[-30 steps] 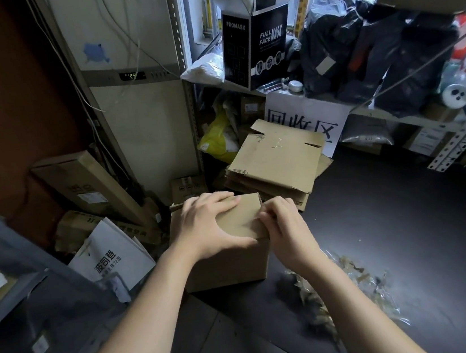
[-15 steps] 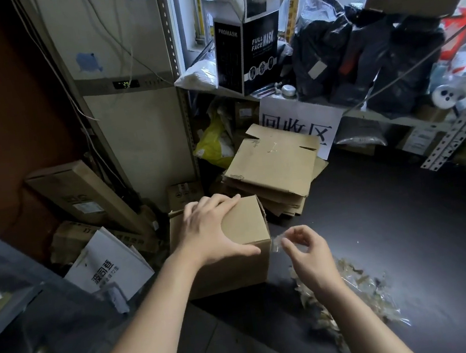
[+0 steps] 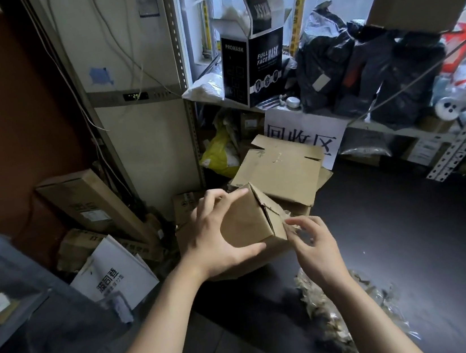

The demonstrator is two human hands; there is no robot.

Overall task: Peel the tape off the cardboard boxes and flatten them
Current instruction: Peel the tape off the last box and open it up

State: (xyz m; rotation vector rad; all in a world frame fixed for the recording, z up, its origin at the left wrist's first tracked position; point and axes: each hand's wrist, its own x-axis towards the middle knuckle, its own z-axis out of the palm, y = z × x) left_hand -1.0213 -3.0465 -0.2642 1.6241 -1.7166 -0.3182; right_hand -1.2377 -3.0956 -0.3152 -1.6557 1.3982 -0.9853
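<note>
Tilting now, box [image 3: 246, 222] in left hand [image 3: 213, 238]

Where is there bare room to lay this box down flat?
The dark surface is bare right of the flattened boxes, between the shelf and the tape scraps. Left of the box, cartons and a white bag crowd it.

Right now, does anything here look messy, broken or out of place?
Yes. A crumpled heap of peeled tape litters the dark surface below the right hand. The small box, gripped by the left hand, sits tilted, its end flaps parting.
</note>
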